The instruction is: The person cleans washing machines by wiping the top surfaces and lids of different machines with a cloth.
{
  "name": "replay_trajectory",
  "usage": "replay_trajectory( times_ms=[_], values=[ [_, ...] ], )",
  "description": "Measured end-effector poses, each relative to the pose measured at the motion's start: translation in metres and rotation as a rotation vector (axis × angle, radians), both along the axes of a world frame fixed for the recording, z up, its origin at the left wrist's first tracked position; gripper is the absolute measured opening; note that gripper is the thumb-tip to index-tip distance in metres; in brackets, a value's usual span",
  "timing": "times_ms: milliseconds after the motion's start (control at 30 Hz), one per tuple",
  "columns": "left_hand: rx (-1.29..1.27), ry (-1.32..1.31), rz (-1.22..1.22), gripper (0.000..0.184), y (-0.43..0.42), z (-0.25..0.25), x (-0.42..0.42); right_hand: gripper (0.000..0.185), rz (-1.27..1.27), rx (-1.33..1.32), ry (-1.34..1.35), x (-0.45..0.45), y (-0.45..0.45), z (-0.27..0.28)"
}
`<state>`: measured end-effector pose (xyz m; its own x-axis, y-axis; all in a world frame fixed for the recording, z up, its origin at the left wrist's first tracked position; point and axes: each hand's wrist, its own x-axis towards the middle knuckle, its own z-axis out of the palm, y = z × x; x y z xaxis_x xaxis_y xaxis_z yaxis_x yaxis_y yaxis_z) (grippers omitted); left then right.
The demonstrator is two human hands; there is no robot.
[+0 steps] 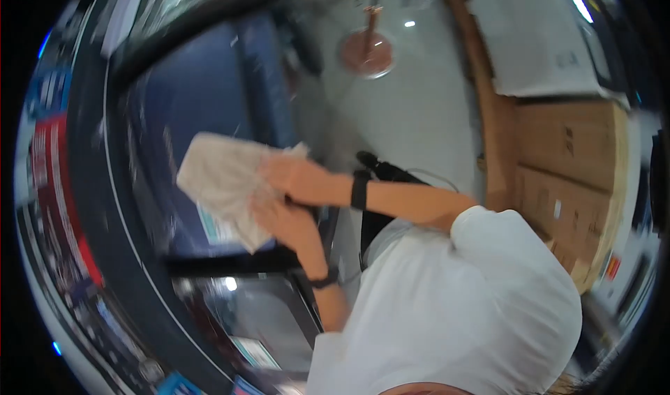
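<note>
A beige cloth (223, 179) lies spread and creased against a glossy dark blue panel (188, 95), which looks partly covered in clear film. My right hand (296, 176) grips the cloth's near edge, its fingers bunched into the fabric. Just below it, my left hand (283, 219) holds the same edge, close to the right. Both hands are somewhat blurred, and a dark band circles each wrist. A pale label (213, 224) on the panel is partly covered by the cloth.
Below the blue panel is a dark glossy appliance (262, 318) with a label. A dark shelf edge (118, 185) runs along the left. Cardboard boxes (569, 144) stack at right. A round reddish base with a post (368, 51) stands on the grey floor (426, 95).
</note>
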<state>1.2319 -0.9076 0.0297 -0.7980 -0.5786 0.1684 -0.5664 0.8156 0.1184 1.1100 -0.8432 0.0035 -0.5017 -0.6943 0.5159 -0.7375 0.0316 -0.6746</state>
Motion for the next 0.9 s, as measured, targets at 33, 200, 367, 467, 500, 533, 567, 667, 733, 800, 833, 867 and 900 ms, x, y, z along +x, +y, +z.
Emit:
replay_trajectory(
  times_ms=[33,200,367,467,500,533,567,667,733,800,833,867,900],
  values=[
    [0.045,-0.007,-0.030,0.058,0.001,0.004,0.003,0.032,-0.029,0.044,-0.008,0.009,0.004,-0.007],
    [0.177,-0.092,-0.222,0.054,0.000,0.017,0.005,0.030,-0.024,0.006,0.055,-0.002,0.041,-0.012],
    [0.662,0.152,-0.364,0.048,0.024,0.034,-0.029,0.016,-0.133,-0.184,-0.856,-0.038,0.104,0.046],
    [0.752,0.281,-0.452,0.046,0.094,0.057,-0.065,0.016,-0.222,-0.317,-0.906,-0.061,0.163,0.057],
    [0.893,0.294,-0.427,0.044,0.120,0.058,-0.078,0.016,-0.257,-0.374,-0.829,-0.068,0.177,0.050],
    [1.035,0.306,-0.404,0.043,0.141,0.057,-0.093,0.017,-0.342,-0.329,-0.756,-0.073,0.199,0.052],
    [0.930,0.231,-0.573,0.039,0.141,0.028,-0.110,0.018,-0.426,-0.285,-0.677,-0.079,0.224,0.053],
    [0.699,-0.059,-0.827,0.029,0.194,0.022,-0.152,0.021,-0.627,-0.147,-0.516,-0.101,0.308,0.043],
    [0.772,-0.004,-0.949,0.022,0.226,0.013,-0.180,0.023,-0.781,0.022,-0.313,-0.109,0.369,0.030],
    [0.763,-0.035,-1.065,0.017,0.262,0.004,-0.220,0.025,-0.892,0.179,-0.320,-0.113,0.433,0.026],
    [0.713,-0.087,-1.110,0.015,0.278,0.001,-0.241,0.025,-0.914,0.246,-0.428,-0.107,0.468,0.038],
    [0.658,-0.145,-1.147,0.013,0.291,0.000,-0.257,0.026,-0.926,0.308,-0.547,-0.100,0.498,0.044],
    [0.662,-0.168,-1.162,0.012,0.316,0.009,-0.274,0.029,-0.966,0.277,-0.477,-0.099,0.528,0.022]
  ],
)
